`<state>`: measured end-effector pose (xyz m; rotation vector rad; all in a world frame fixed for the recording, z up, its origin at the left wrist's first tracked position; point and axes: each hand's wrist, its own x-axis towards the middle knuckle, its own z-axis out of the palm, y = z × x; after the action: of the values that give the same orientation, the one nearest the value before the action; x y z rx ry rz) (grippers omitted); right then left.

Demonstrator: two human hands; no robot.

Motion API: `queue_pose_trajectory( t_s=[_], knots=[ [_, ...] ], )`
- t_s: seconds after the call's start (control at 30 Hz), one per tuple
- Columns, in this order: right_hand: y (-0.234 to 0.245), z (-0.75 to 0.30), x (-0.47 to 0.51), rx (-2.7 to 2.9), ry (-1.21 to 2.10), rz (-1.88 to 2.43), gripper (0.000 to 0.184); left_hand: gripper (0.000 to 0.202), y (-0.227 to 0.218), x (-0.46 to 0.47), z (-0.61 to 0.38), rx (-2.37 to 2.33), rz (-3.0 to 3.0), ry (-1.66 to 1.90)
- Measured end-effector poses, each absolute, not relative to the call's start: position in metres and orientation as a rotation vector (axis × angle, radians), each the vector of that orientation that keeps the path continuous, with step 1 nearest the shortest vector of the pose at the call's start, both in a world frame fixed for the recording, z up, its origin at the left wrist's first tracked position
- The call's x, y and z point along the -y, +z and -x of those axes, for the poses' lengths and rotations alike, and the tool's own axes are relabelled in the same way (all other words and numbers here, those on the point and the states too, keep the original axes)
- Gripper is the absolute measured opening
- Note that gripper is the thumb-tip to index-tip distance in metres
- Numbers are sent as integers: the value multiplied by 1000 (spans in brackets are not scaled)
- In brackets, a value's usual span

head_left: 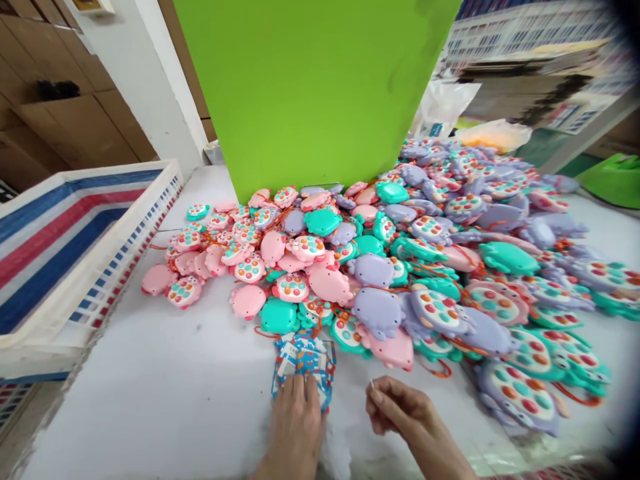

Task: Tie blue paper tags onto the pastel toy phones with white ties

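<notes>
My left hand [297,420] lies over a small heap of blue, white and orange printed cards [305,360], its fingers side by side and reaching onto them. The thumb is out of sight. To the right, my right hand [400,408] is raised a little over the white table with thumb and forefinger pinched. A tiny whitish tip shows at the pinch, too small to name. Right behind the cards lie animal-shaped toys with coloured round buttons, among them a teal toy [279,315], a pink toy [387,348] and a purple toy [377,310].
Many more such toys with orange cords spread across the white table [165,400]. A green panel [310,93] stands upright behind them. At left is a white plastic crate [165,180] with a striped lining. Plastic bags [493,135] and stacked cardboard [525,87] are at back right.
</notes>
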<state>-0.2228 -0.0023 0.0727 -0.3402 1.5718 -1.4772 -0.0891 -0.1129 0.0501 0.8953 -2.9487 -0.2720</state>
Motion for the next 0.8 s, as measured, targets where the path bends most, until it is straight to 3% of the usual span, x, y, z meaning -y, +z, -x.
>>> queue_pose_trajectory(
  t_s=[0.17, 0.3, 0.47, 0.6, 0.73, 0.8],
  knots=[
    [57, 211, 13, -1659, -1360, 579, 35, 37, 56, 119, 86, 2861, -936, -418],
    [61, 203, 29, -1721, -1298, 785, 28, 17, 59, 126, 80, 2766, -769, -493],
    [65, 195, 48, -1697, -1290, 860, 26, 24, 63, 135, 74, 2679, -732, -559],
    [65, 195, 61, -1728, -1257, 929, 28, 26, 76, 146, 75, 2570, -926, -1073],
    [74, 198, 72, -1748, -1264, 936, 32, 11, 87, 158, 79, 2178, -911, -1760],
    [81, 202, 74, -1765, -1276, 967, 34, 10, 90, 163, 81, 2035, -902, -1862]
  ],
)
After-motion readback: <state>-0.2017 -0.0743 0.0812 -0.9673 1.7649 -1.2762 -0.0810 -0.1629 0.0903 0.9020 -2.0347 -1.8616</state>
